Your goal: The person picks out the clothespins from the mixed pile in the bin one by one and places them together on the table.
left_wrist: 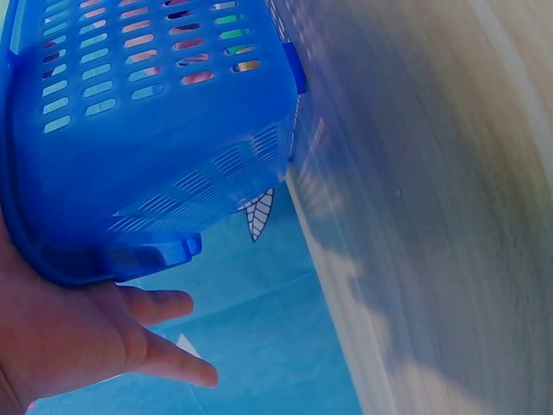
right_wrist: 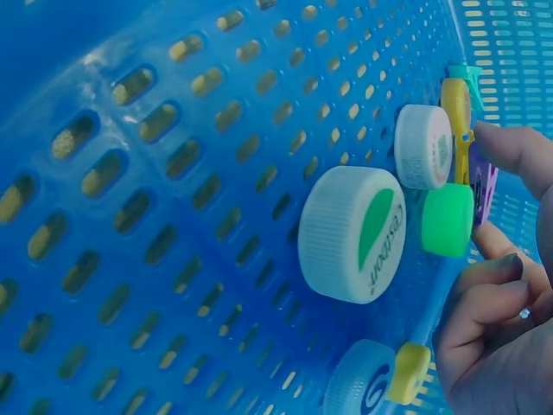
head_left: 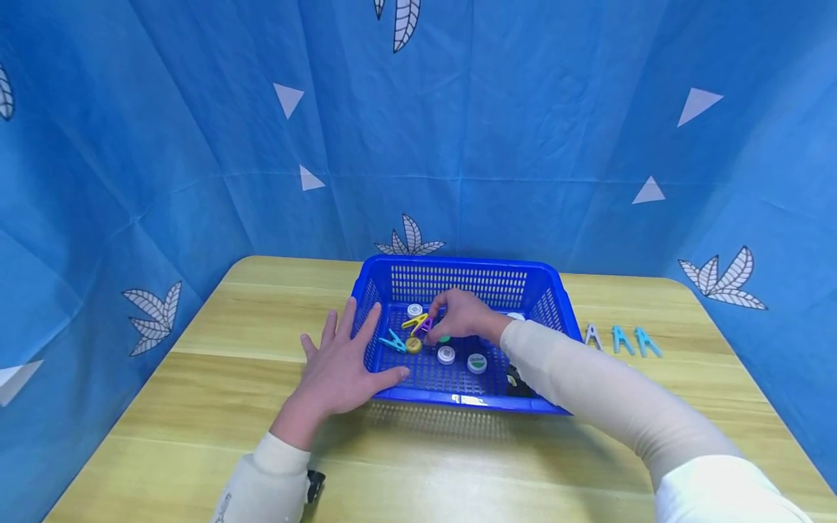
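Purple clip (right_wrist: 486, 183), in the basket (head_left: 412, 394), is pinched in the right hand's grip (head_left: 461, 314); the crowding yellow clip (head_left: 414, 321) could snag and tug it loose. The left hand (head_left: 338, 367) is spread alongside.

Here you have glossy plastic in the basket (head_left: 405, 396), smooth right along its rim, and plastic again in the purple clip (right_wrist: 484, 181)! The green-marked white cap (right_wrist: 350, 235) shows you ribbed plastic sides. Your sleeve (head_left: 588, 381) is matt cloth, the curtain (head_left: 523, 145) creased fabric, the counter (head_left: 425, 472) smooth, faintly shiny wood grain.
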Available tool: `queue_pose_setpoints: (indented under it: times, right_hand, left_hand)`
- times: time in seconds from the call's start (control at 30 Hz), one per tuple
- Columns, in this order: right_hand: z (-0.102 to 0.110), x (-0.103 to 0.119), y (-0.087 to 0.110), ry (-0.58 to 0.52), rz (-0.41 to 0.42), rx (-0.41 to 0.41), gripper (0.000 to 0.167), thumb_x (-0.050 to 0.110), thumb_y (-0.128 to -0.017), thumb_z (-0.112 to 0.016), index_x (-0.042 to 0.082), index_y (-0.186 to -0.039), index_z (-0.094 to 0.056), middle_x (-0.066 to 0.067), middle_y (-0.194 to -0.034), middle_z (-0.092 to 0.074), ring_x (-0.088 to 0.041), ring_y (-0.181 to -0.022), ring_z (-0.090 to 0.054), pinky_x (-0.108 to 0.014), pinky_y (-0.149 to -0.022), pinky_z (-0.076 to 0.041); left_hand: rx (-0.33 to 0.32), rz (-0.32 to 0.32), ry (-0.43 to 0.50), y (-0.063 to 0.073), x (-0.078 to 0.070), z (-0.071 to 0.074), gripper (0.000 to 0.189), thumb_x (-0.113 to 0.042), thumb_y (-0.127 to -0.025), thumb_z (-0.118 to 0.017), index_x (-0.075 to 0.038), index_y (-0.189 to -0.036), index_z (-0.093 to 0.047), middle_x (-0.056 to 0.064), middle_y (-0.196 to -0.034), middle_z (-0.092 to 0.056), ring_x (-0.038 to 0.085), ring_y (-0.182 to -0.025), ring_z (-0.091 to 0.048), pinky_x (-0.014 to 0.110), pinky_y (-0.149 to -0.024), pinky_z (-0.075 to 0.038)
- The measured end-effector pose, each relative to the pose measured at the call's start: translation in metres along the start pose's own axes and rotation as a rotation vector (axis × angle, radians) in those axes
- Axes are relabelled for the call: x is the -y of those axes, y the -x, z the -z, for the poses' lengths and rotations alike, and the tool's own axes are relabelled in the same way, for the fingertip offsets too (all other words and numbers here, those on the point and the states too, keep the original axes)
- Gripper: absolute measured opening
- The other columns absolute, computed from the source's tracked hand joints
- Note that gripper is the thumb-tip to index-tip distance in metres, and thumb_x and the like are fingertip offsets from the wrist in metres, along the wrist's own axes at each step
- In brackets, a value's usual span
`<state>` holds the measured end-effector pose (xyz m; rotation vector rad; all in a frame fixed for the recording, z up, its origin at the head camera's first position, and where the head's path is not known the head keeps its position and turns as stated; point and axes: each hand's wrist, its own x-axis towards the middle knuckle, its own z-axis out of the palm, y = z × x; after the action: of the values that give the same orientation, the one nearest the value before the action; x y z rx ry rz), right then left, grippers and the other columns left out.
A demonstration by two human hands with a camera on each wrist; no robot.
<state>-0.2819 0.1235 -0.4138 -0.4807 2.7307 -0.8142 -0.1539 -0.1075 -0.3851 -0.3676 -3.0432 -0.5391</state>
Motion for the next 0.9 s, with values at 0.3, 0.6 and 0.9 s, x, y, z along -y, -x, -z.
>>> queue_pose_setpoints:
  times: [0.3,0.6,0.9]
  right_hand:
    - [0.005,0.002,0.003,-0.051,0.043,-0.005,0.039,0.031,-0.063,-0.094,0.017,-0.091,-0.071,0.002,-0.071,-0.064,-0.015,-0.062,-0.056,-0.032,-0.062,-0.048]
    - [0.014,0.008,0.005,-0.098,0.051,-0.026,0.037,0.027,-0.065,-0.094,0.017,-0.091,-0.07,0.001,-0.067,-0.06,-0.013,-0.057,-0.052,-0.031,-0.056,-0.045]
    - [0.027,0.01,0.009,-0.115,0.054,-0.063,0.038,0.025,-0.064,-0.094,0.016,-0.092,-0.07,0.001,-0.067,-0.055,-0.015,-0.059,-0.05,-0.03,-0.053,-0.043]
  left_hand:
    - [0.015,0.006,0.003,0.001,-0.002,0.001,0.111,-0.085,-0.077,-0.054,-0.025,-0.162,-0.015,0.015,-0.166,-0.001,0.051,-0.146,0.0,0.083,-0.098,0.003]
    - [0.013,0.004,0.009,0.002,-0.001,0.0,0.111,-0.086,-0.077,-0.052,-0.025,-0.162,-0.015,0.016,-0.166,-0.001,0.052,-0.146,0.0,0.083,-0.097,0.004]
    - [0.012,0.002,0.007,0.002,-0.001,0.0,0.111,-0.086,-0.077,-0.052,-0.024,-0.162,-0.015,0.016,-0.166,-0.001,0.052,-0.146,0.001,0.084,-0.097,0.002]
